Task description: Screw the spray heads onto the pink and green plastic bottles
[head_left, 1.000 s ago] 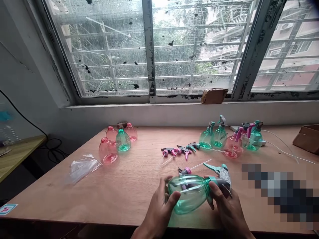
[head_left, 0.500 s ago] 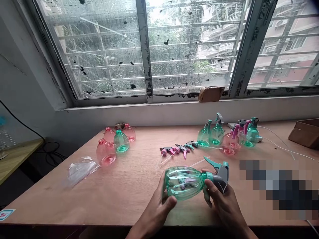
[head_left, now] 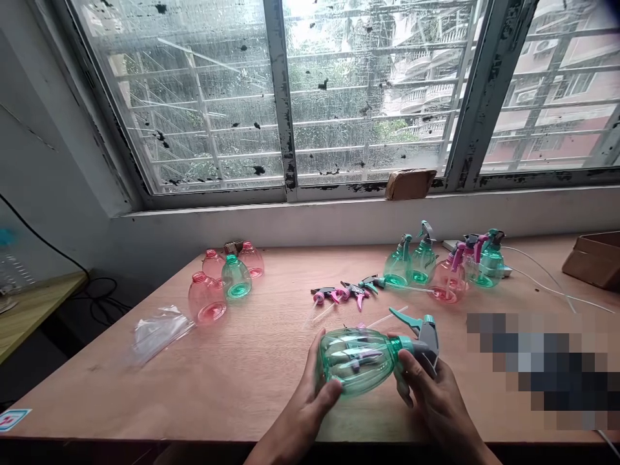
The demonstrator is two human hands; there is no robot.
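Observation:
A clear green spray bottle [head_left: 358, 361] lies sideways in the air above the table's near side, its neck toward the right. My left hand [head_left: 310, 394] is wrapped round its base end. At the neck, my right hand [head_left: 429, 394] grips the collar of the grey and teal spray head [head_left: 423, 342], which sits on the bottle with its trigger upward. Beyond the bottle lie several loose spray heads [head_left: 343, 292], pink and teal, with thin clear tubes. Some of them show through the bottle wall.
Several headless bottles, pink [head_left: 207, 298] and green [head_left: 236, 276], stand at the back left near a clear plastic bag [head_left: 162, 332]. Bottles with spray heads [head_left: 448, 281] stand at the back right by white cables. A cardboard box [head_left: 593, 261] sits at the right edge, below the window.
The spray head has turned slightly, its trigger shifting a little to the left. Both hands keep their hold on the bottle and its head.

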